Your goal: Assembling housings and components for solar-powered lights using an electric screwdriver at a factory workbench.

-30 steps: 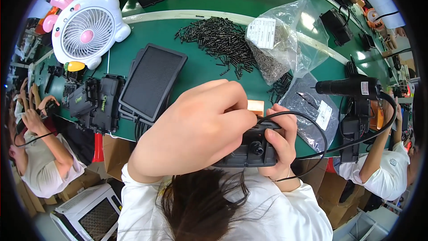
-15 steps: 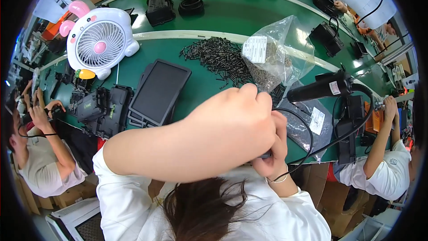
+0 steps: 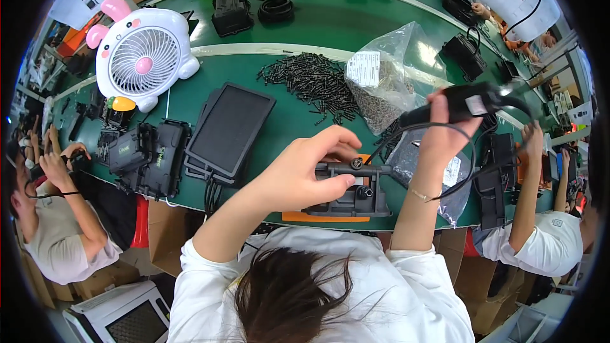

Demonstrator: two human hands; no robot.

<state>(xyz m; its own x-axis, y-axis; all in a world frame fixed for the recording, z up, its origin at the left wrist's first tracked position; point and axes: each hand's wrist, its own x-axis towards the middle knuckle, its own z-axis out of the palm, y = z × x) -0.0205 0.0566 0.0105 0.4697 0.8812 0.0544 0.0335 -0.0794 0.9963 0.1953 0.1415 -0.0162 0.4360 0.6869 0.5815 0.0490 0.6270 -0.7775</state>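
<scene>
In front of me a black plastic housing [image 3: 349, 203] with a round knob on its face lies on an orange pad [image 3: 325, 217] at the table's near edge. My left hand [image 3: 305, 168] grips its upper left side, thumb in front and fingers curled over the back. A black cable runs from the housing's top. To the right, my right hand [image 3: 445, 133] is raised and wrapped around a black electric screwdriver [image 3: 457, 103], held nearly level and slightly blurred. Beyond the housing lies a heap of black screw-like parts [image 3: 311, 82].
A clear bag [image 3: 381, 98] of small metal parts stands behind, with a flat plastic bag [image 3: 406, 159] nearer. Flat black panels [image 3: 229, 130], black housings [image 3: 162, 159] and a rabbit-shaped fan [image 3: 145, 57] occupy the left. Co-workers sit on both sides.
My left arm no longer crosses over my right hand; it has drawn back left onto the housing, now visible. My right hand has moved up and right and taken hold of the screwdriver.
</scene>
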